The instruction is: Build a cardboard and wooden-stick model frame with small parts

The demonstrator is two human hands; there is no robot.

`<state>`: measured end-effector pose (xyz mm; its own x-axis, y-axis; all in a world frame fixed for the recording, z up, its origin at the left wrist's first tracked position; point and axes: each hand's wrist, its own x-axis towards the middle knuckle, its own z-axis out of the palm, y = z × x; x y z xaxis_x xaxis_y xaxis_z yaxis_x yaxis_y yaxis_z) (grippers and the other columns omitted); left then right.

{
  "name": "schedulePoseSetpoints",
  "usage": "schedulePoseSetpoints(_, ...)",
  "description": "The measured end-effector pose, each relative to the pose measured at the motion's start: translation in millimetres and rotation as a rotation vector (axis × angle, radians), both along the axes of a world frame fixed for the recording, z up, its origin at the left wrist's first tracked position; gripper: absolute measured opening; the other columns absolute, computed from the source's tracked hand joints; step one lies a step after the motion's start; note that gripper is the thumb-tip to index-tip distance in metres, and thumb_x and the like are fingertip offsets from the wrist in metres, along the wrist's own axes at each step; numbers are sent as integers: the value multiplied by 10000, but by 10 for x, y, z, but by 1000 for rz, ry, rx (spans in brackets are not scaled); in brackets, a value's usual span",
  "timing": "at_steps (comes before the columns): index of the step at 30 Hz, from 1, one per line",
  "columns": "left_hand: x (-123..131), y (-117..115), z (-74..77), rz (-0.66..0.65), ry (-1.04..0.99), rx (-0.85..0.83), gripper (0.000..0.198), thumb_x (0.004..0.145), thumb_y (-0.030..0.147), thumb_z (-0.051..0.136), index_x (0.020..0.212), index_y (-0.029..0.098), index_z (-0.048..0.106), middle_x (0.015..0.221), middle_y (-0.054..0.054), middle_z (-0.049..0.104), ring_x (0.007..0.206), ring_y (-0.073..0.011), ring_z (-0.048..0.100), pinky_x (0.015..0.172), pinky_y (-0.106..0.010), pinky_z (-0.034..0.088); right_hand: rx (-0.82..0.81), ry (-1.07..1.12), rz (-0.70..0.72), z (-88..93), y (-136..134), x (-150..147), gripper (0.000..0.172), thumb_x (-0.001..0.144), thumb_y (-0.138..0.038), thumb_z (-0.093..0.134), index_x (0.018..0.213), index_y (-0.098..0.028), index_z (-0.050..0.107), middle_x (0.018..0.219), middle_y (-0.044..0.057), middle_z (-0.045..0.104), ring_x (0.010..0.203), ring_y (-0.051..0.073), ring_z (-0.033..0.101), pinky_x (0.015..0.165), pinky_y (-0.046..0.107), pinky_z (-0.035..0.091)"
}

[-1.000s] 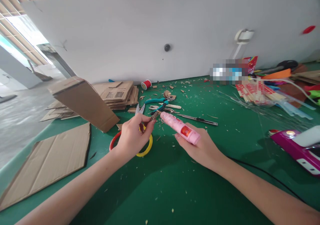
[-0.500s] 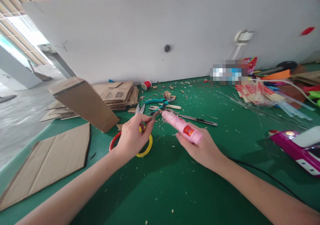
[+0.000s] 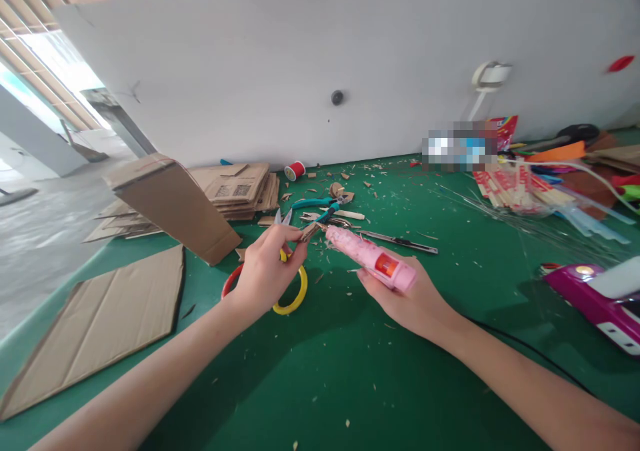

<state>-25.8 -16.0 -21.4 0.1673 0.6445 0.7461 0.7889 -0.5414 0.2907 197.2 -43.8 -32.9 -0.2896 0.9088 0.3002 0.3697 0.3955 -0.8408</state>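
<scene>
Between thumb and fingers, my left hand (image 3: 273, 261) pinches a small piece of cardboard (image 3: 311, 231). My right hand (image 3: 413, 304) is wrapped round a pink hot glue gun (image 3: 367, 256), its nozzle close to that piece; whether they touch I cannot tell. Scissors with red and yellow handles (image 3: 299, 297) lie under my left hand, partly hidden by it. Just beyond the hands are teal-handled pliers (image 3: 315, 203) and a utility knife (image 3: 400, 241) on the green tabletop (image 3: 330, 377).
At left stand a tall folded cardboard form (image 3: 180, 211), a flat cardboard sheet (image 3: 110, 324) and stacked cardboard (image 3: 245, 187). A red thread spool (image 3: 295, 170) sits near the wall. To the right are a purple power strip (image 3: 595, 304), a black cord (image 3: 530, 351) and packaged sticks (image 3: 520, 187).
The glue gun has tilted and shifted slightly right in my right hand's grip. My left hand stays almost where it was, still pinching the cardboard. The whole view has drifted a little.
</scene>
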Motion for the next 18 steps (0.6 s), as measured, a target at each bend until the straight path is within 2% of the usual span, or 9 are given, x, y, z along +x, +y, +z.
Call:
schedulePoseSetpoints(6,-16,18,-4,-26,11,29,76,773,144,584,837,178,560,776,-2,671,562,-72,577,509,-174,436,1,-4,57,-11,2,7,167,840,-321,539,733,-204,490,562,-62,458,452,68,388,421,218,295)
schedulePoseSetpoints(10,-14,14,4,-7,9,13,60,776,159,574,832,181,567,788,-6,677,572,-77,586,518,-182,443,-2,3,12,-12,1,2,186,839,-331,539,714,-206,481,560,-56,464,452,73,386,416,222,287)
schedulePoseSetpoints(18,-11,14,1,-9,17,35,57,778,161,573,831,182,565,780,-6,675,561,-76,581,510,-183,437,1,-1,28,-24,6,7,196,847,-334,531,711,-207,472,566,-57,469,448,71,384,414,221,282)
